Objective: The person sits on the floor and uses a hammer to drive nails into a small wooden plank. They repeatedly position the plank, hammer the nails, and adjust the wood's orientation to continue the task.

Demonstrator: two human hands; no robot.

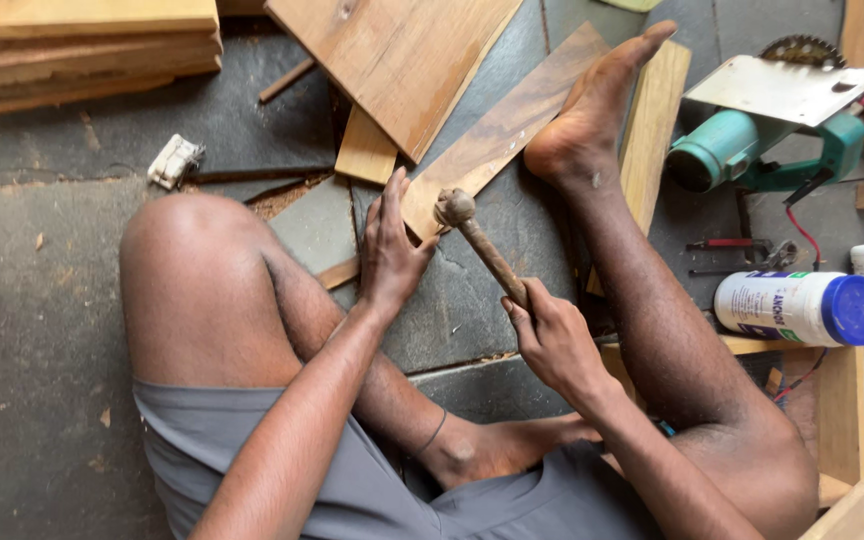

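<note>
Rusty wooden-handled hammer [482, 245], gripped in the right hand [552, 340], hovers over a long brown wooden plank [507, 125] on the stone floor. The left hand [389, 250] steadies the plank's end at nine o'clock of the head; a misjudged blow could strike fingers.

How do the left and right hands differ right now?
The left hand lies flat with fingers spread, pressing on the dark wooden plank; the right hand is curled in a fist round the hammer handle. The left hand sits at the plank's near end, beside the hammer head; the right hand is nearer the body. Both are bare.
</note>
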